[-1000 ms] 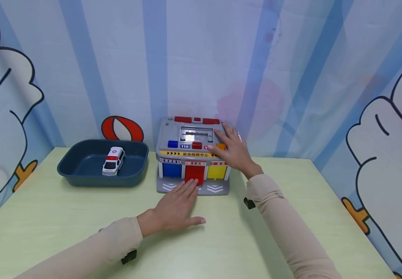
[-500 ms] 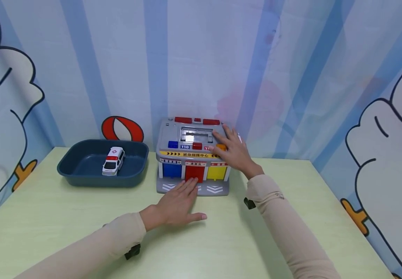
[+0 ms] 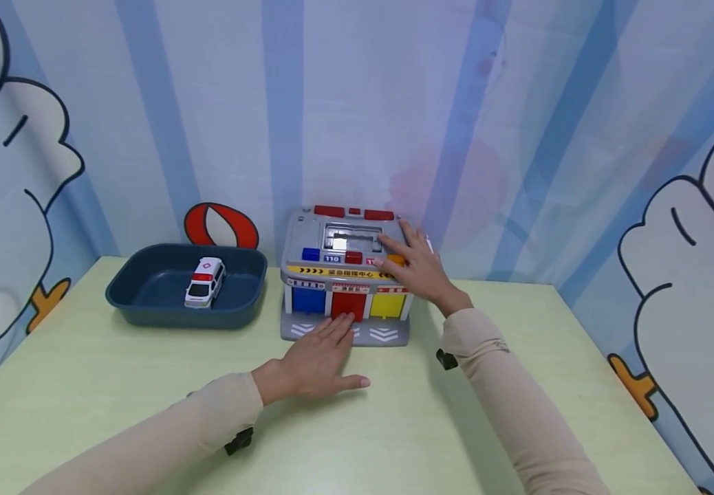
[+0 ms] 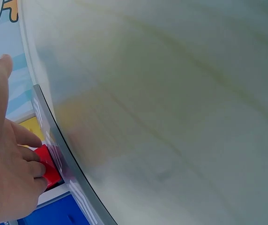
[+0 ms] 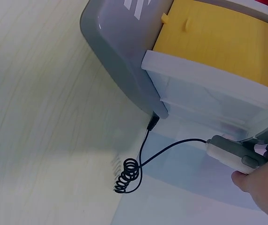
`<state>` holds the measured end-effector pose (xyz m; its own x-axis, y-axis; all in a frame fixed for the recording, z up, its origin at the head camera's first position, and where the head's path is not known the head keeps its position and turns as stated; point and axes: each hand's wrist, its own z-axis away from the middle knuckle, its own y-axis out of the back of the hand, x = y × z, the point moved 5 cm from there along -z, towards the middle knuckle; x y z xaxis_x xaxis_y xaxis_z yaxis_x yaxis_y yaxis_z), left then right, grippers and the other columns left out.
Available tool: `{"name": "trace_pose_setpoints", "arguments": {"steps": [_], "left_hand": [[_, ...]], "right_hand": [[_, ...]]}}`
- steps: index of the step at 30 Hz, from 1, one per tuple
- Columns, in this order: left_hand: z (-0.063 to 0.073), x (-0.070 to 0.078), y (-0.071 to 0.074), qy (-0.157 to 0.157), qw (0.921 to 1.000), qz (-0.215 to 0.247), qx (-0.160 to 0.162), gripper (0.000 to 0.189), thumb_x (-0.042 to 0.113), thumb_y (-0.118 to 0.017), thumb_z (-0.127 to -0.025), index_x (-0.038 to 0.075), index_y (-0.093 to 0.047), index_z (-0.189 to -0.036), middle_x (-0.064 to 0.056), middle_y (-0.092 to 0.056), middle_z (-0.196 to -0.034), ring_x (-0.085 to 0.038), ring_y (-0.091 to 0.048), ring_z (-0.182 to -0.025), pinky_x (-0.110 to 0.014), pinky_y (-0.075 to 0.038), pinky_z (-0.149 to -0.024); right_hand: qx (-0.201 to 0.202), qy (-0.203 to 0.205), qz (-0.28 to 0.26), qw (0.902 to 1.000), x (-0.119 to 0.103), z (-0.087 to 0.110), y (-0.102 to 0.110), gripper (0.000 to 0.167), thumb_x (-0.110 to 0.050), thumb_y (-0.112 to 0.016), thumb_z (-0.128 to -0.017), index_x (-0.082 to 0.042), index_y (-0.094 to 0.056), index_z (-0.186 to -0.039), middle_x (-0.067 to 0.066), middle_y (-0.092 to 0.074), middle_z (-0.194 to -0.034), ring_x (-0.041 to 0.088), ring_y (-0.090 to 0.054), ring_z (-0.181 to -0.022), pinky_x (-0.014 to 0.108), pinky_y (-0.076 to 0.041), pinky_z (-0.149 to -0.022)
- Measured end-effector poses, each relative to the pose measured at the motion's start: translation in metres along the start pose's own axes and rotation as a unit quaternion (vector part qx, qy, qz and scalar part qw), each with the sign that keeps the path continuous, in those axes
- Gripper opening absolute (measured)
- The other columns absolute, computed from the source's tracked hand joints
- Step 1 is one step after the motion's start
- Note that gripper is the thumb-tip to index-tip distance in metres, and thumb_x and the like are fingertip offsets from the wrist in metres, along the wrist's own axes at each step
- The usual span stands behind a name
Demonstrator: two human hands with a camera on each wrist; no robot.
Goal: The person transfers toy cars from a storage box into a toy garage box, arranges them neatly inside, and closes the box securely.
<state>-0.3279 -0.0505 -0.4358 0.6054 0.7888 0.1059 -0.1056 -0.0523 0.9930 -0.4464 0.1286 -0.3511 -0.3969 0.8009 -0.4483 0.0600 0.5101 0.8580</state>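
A grey toy emergency station (image 3: pixel 301 247) with blue, red and yellow garage doors stands at the table's back. My left hand (image 3: pixel 318 357) reaches to its front, fingers straight and fingertips at the lower part of the red door (image 3: pixel 347 301). The left wrist view shows those fingers against the red door (image 4: pixel 51 166), beside the blue door (image 4: pixel 56 213). Spread over the right end of the roof, my right hand (image 3: pixel 422 273) rests beside the orange light. In the right wrist view, part of this hand (image 5: pixel 267 185) overlaps a small white-and-grey handset (image 5: pixel 232 152) on a coiled black cord (image 5: pixel 129 171).
Left of the station sits a dark blue tray (image 3: pixel 140 313) with a white toy ambulance (image 3: pixel 205 282) in it. The pale table (image 3: pixel 431 426) extends in front. A blue striped curtain (image 3: pixel 357 103) hangs close behind.
The red door's lower edge has moved slightly up and inward, with my left fingertips following it. My right hand keeps its place on the roof. The head view has shifted a little.
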Motion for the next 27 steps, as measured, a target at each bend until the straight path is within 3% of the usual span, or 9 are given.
{"name": "trace_pose_setpoints", "arguments": {"steps": [17, 27], "left_hand": [[0.0002, 0.0007, 0.002, 0.004, 0.9999, 0.002, -0.01, 0.095, 0.074, -0.044, -0.091, 0.006, -0.031, -0.156, -0.011, -0.013, -0.169, -0.029, -0.012, -0.157, -0.044, -0.012, -0.128], [0.0008, 0.0024, 0.004, 0.004, 0.9999, 0.006, -0.012, 0.094, 0.073, -0.044, -0.091, 0.006, -0.033, -0.155, -0.012, -0.014, -0.169, -0.029, -0.012, -0.157, -0.044, -0.012, -0.128]], "right_hand": [[-0.006, 0.019, -0.047, 0.9987, 0.001, -0.0002, 0.0002, 0.059, -0.048, -0.059, -0.094, -0.027, -0.049, -0.149, 0.004, -0.003, -0.171, 0.037, 0.009, -0.156, 0.077, -0.005, -0.115], [0.003, 0.028, -0.067, 0.9974, 0.0003, 0.0001, 0.0012, 0.05, -0.045, -0.062, -0.094, -0.022, -0.061, -0.139, 0.003, -0.008, -0.17, 0.037, 0.008, -0.156, 0.075, -0.004, -0.116]]}}
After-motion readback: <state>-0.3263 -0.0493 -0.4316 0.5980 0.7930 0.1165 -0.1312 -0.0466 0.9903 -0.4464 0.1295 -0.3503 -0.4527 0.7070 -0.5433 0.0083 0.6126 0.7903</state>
